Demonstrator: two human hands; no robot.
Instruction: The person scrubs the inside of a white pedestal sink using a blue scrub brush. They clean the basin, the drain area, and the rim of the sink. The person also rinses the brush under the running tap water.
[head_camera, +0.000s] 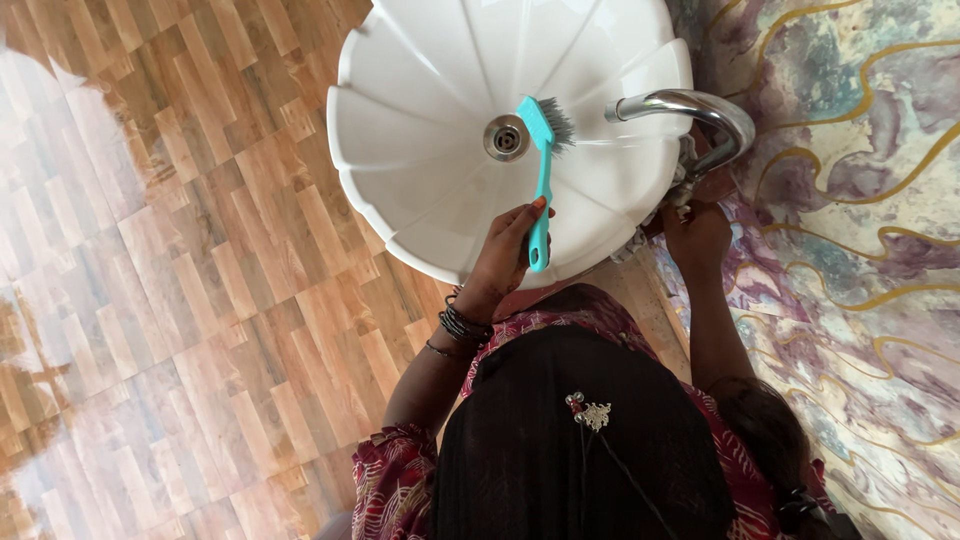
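From the head view, the turquoise brush (541, 180) is gripped by its handle in the left hand (508, 250), bristles laid beside the drain (506, 137) of the white basin (420, 120). The right hand (697, 235) is closed on a cloth (684, 178) under the tap (690, 108).

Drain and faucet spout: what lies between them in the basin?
In the head view, the dark bristled head of the teal brush lies between the drain and the faucet spout. The left hand holds its handle.
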